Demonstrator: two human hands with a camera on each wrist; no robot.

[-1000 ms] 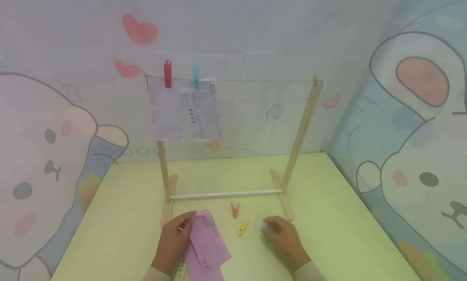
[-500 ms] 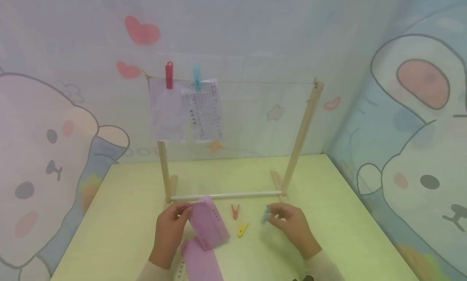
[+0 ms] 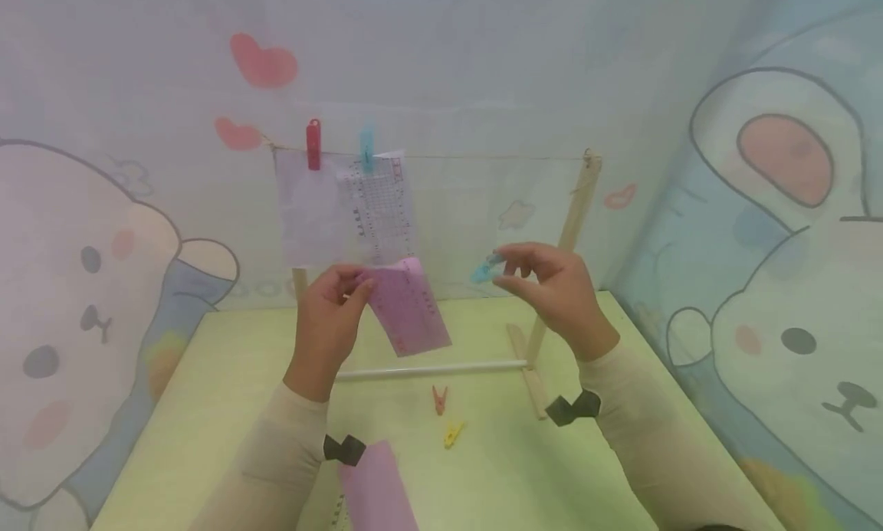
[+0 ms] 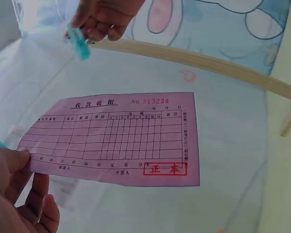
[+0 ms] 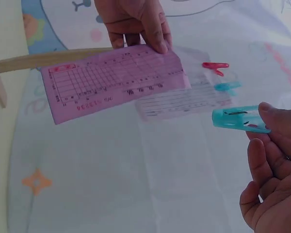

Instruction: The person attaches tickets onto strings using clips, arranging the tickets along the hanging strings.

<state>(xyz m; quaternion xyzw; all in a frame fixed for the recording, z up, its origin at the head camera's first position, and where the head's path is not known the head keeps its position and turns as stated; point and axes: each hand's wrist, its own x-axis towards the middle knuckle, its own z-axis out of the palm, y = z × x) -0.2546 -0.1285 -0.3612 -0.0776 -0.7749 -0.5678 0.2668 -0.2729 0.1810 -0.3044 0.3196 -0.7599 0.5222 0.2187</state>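
My left hand (image 3: 329, 324) pinches a pink receipt slip (image 3: 412, 310) by its upper left corner, and the slip hangs above the table. In the left wrist view the printed form on the slip (image 4: 116, 141) faces the camera. My right hand (image 3: 562, 290) holds a light blue clothespin (image 3: 485, 270) between thumb and fingers, to the right of the slip and apart from it. Behind the hands a string (image 3: 469, 157) carries two white paper slips, held by a red clothespin (image 3: 313, 145) and a blue clothespin (image 3: 367, 149).
A wooden stand with a right post (image 3: 576, 209) and a white bottom rod (image 3: 431, 371) holds up the string. On the table (image 3: 483, 470) lie an orange clothespin (image 3: 439, 400), a yellow clothespin (image 3: 452, 435) and another pink slip (image 3: 379, 489) over printed white paper.
Both hands have risen from the table towards the string. The left lifted the pink slip off the other one, and the right brought up the light blue clothespin.
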